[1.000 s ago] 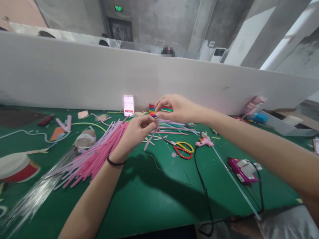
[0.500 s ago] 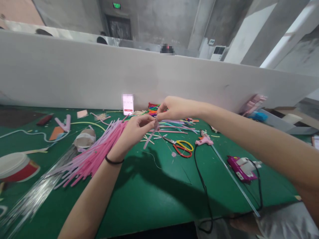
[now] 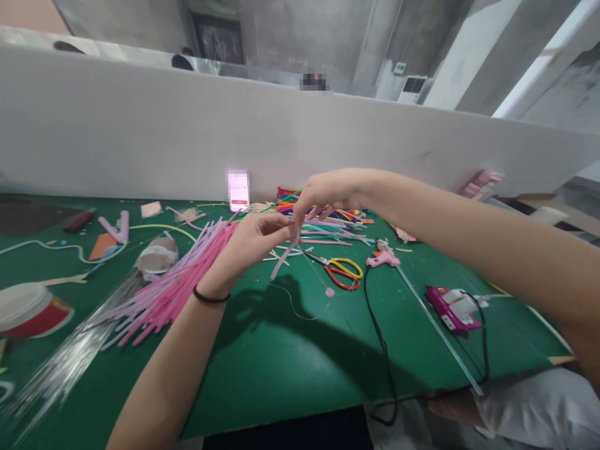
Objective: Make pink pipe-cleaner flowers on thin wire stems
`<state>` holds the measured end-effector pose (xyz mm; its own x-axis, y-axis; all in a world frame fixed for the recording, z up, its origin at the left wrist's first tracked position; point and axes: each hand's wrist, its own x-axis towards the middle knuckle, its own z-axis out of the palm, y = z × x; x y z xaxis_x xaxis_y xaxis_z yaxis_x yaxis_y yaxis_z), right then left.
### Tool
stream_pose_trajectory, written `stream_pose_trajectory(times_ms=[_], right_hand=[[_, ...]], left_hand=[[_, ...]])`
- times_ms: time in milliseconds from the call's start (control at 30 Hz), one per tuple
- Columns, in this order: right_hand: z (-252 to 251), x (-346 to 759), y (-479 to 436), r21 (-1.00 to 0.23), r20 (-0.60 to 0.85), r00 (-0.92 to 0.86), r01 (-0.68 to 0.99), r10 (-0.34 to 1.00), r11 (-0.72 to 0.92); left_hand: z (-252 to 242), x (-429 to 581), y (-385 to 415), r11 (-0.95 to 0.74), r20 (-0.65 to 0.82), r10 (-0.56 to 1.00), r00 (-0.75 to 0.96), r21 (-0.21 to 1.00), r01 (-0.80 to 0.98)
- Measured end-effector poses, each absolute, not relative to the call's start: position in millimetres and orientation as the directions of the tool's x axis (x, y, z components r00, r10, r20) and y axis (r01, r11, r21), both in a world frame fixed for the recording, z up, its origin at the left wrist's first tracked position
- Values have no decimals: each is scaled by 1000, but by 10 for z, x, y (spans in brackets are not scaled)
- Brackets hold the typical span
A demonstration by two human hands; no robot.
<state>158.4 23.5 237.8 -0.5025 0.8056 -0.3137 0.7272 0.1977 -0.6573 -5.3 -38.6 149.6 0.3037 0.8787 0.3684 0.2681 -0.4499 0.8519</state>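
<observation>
My left hand [image 3: 250, 244] and my right hand [image 3: 325, 195] meet above the green table [image 3: 290, 350], both pinched on a short pale pink straw piece [image 3: 282, 258] that hangs down and to the left from my fingertips. A thin thread [image 3: 293, 306] trails from there onto the table. Left of my left wrist lies a spread bundle of pink straws [image 3: 180, 281]. Behind my hands lies a heap of coloured straws [image 3: 323, 225].
Red-and-yellow scissors [image 3: 341, 272], a pink glue gun [image 3: 383, 257] with a black cord [image 3: 382, 337], and a magenta device [image 3: 450, 307] lie to the right. A phone [image 3: 239, 190] leans on the white partition [image 3: 187, 137]. A red-and-white cup [image 3: 30, 309] and clear straws [image 3: 65, 362] lie left.
My hands stay pinched on the straw piece; the right hand has dropped closer to the left. The view has tilted slightly downward.
</observation>
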Motion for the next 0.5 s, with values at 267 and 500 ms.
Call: stream_pose_trajectory(times_ms=[267,500], right_hand=[[2347,1594,196,-607,-270,-485,756,832,245],[2358,1611,126,-591,-272,-472,770,839,242]], left_hand=[[1407,-77,-309,-309,242,902,358,940,143],[1413,-82,-296,-404,296,860,416,893,200]])
